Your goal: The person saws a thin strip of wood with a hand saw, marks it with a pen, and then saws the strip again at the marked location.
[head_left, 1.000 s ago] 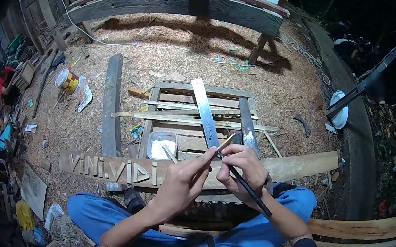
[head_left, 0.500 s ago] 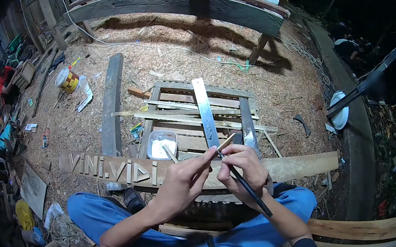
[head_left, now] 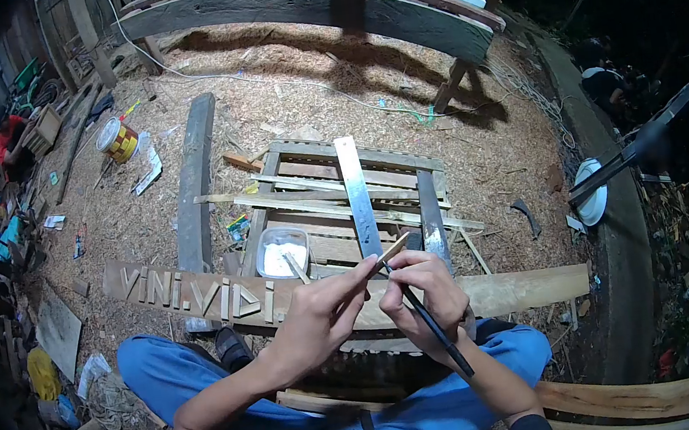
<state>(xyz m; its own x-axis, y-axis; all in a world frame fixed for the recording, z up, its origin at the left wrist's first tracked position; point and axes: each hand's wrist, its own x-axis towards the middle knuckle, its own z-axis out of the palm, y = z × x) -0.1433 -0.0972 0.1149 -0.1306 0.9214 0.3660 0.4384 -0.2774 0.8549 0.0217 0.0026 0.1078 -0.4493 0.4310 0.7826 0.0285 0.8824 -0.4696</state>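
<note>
My left hand [head_left: 325, 306] pinches a small wooden strip [head_left: 395, 248], which slants up to the right past my fingertips. In my right hand [head_left: 423, 295] is a thin black tool [head_left: 441, 338], its upper tip close to the strip and its long end pointing down to the right. Beneath both hands lies a curved wooden board [head_left: 523, 289] with thin wooden pieces [head_left: 222, 299] set out as letters on its left part. A square plastic tub [head_left: 270, 266] holds white paste and a stick [head_left: 294, 266]. Beyond my hands, a metal ruler [head_left: 354, 188] rests over the slatted frame.
The slatted wooden frame [head_left: 431, 214] stands in front of me, with a dark beam [head_left: 197, 172] to its left. A long bench [head_left: 288, 16] crosses the back. A bucket [head_left: 117, 141] is at back left. One person in red [head_left: 9, 144] holds a wooden box; others are at right.
The black tool's tip and my right fingers have shifted very slightly beside the strip. My left hand has stayed where it was.
</note>
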